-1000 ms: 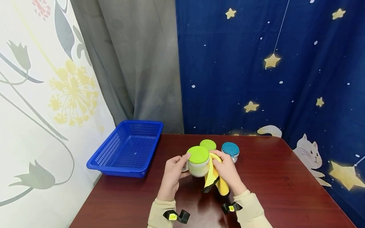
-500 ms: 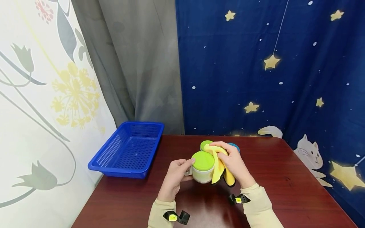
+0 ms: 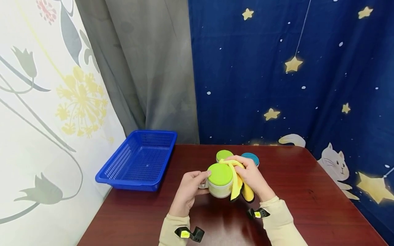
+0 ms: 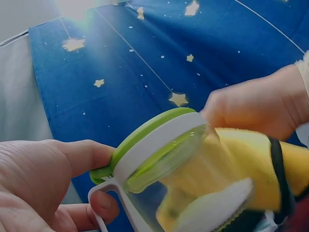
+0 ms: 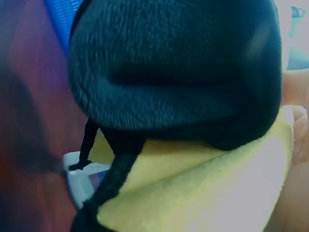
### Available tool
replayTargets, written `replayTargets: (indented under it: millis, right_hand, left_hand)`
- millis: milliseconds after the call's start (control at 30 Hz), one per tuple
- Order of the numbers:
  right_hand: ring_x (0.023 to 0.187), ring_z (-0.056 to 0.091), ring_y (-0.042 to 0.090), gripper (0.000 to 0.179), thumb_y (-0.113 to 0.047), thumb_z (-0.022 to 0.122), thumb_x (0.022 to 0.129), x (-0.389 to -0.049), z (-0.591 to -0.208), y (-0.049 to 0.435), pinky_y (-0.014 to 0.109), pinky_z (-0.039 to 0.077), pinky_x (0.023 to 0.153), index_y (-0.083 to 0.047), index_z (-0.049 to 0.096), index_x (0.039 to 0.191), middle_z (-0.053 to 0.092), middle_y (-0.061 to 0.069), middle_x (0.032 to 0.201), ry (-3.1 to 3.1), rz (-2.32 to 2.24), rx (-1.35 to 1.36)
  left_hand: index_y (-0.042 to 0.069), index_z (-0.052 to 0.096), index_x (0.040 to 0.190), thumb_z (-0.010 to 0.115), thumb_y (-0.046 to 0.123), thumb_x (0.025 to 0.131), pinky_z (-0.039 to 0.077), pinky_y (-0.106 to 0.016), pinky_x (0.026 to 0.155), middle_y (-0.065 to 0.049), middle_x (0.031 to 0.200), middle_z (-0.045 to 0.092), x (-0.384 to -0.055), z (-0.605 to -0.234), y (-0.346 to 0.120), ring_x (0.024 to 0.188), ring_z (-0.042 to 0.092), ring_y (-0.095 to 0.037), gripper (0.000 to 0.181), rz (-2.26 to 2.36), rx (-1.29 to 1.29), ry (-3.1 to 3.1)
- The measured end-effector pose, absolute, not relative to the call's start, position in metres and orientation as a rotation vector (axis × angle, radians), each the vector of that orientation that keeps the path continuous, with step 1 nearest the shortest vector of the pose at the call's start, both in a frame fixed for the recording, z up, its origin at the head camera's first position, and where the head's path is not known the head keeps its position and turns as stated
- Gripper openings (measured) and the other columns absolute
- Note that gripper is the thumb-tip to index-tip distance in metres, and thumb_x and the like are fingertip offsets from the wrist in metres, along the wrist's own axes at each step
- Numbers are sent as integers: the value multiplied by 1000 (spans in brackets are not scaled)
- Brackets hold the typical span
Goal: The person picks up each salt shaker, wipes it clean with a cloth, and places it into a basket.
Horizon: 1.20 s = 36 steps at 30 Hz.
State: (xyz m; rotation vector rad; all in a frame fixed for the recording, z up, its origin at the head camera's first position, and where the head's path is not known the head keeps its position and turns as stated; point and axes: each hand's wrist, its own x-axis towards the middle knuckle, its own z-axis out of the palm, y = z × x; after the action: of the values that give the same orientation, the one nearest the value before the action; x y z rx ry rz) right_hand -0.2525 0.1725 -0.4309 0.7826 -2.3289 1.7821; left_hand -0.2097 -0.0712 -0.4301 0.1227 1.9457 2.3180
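The left hand (image 3: 189, 189) grips the jar (image 3: 219, 190) by its handle (image 4: 124, 198), thumb on the edge of the green lid (image 3: 220, 174), seemingly to steady it above the table (image 3: 301, 205) and leave the opposite side free. There the right hand (image 3: 253, 177), fingers bent around a bunched yellow cloth (image 3: 236, 184) (black-edged), holds it against the jar, probably so soft fabric meets the wall. Green-topped (image 3: 224, 154) and blue-topped (image 3: 250, 157) containers stand just beyond.

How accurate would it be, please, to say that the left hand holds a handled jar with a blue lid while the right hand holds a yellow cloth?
The colour is wrong: the lid is green, not blue, as the head view shows. The left hand holds the handled jar, and the right hand the yellow cloth.
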Motion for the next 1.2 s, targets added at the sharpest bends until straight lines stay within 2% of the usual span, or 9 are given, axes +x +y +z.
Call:
replayTargets:
  millis: [133, 233, 633, 900, 1200]
  right_hand:
    - [85, 67, 27, 33, -4, 57, 98, -257, -447, 172, 37, 58, 71, -23, 70, 122, 69, 5, 112, -2449, 1763, 757]
    - [81, 68, 27, 33, -6, 57, 99, -258, -455, 172, 37, 58, 69, -27, 71, 121, 68, 4, 108, -2519, 1765, 714]
    - [82, 67, 26, 41, -1, 56, 95, -256, -453, 170, 37, 57, 71, -30, 70, 121, 68, 1, 112, -2528, 1748, 657]
    - [89, 67, 30, 37, -3, 59, 96, -251, -444, 171, 38, 58, 75, -23, 69, 125, 65, 6, 122, -2471, 1873, 693]
    - [101, 66, 36, 35, -1, 56, 96, -255, -417, 174, 42, 58, 81, -10, 65, 129, 65, 13, 126, -2303, 2046, 934]
  left_hand:
    - [6, 64, 73, 75, 26, 91, 59, -49, 72, -7, 77, 63, -210, -427, -73, 83, 69, -23, 29, 2373, 102, 1901]
    - [6, 62, 72, 75, 26, 90, 59, -48, 72, -7, 76, 63, -211, -428, -74, 83, 70, -23, 30, 2383, 100, 1893]
    - [3, 70, 84, 75, 29, 91, 59, -48, 73, -8, 79, 65, -214, -431, -78, 83, 70, -23, 27, 2341, 116, 1893]
    - [-1, 73, 94, 73, 28, 93, 59, -48, 74, -10, 84, 70, -212, -429, -81, 84, 70, -23, 29, 2312, 154, 1896]
    - [-3, 73, 100, 72, 29, 93, 59, -47, 75, -10, 88, 70, -205, -428, -78, 83, 68, -21, 33, 2209, 255, 1908]
